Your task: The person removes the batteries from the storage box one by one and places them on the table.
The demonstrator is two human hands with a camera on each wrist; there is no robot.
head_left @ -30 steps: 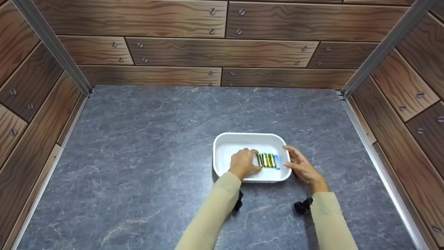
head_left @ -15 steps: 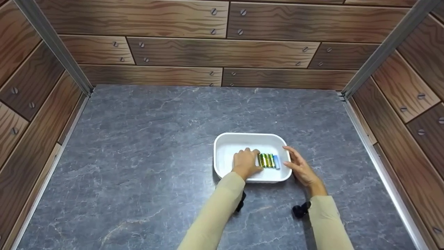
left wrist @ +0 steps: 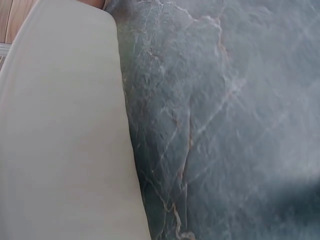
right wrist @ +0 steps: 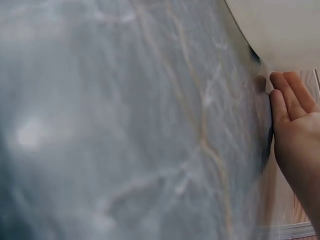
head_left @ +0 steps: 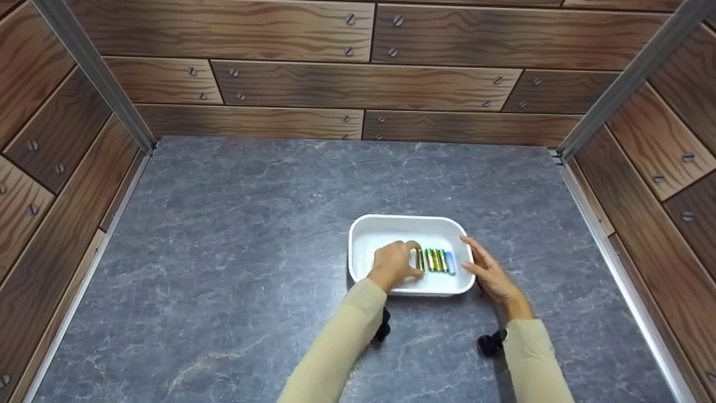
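Observation:
A white rounded tray (head_left: pixel 405 226) stands on the table and holds a row of shiny green-gold batteries (head_left: pixel 435 261). A light blue battery (head_left: pixel 451 263) lies at the row's right end. Reaching inside the tray, my left hand (head_left: pixel 391 263) pinches the leftmost battery (head_left: pixel 420 261) end to end between thumb and finger; a narrow gap parts it from the others. My right hand (head_left: pixel 495 275) touches the tray's right rim, with fairly straight fingers. The right wrist view shows this hand (right wrist: pixel 300 125) beside the tray wall (right wrist: pixel 285 30). In the left wrist view a sleeve (left wrist: pixel 65 125) covers the hand's work.
The grey marbled table (head_left: pixel 235 224) spreads around the tray. Wood-patterned walls (head_left: pixel 358 84) enclose it at the back and sides, with metal posts (head_left: pixel 92 73) at the corners. A black wrist camera (head_left: pixel 492 342) sits by the right sleeve.
The leftmost battery has separated slightly to the left from the row, along with my left hand. My right hand stays at the rim. The head view has shifted a little.

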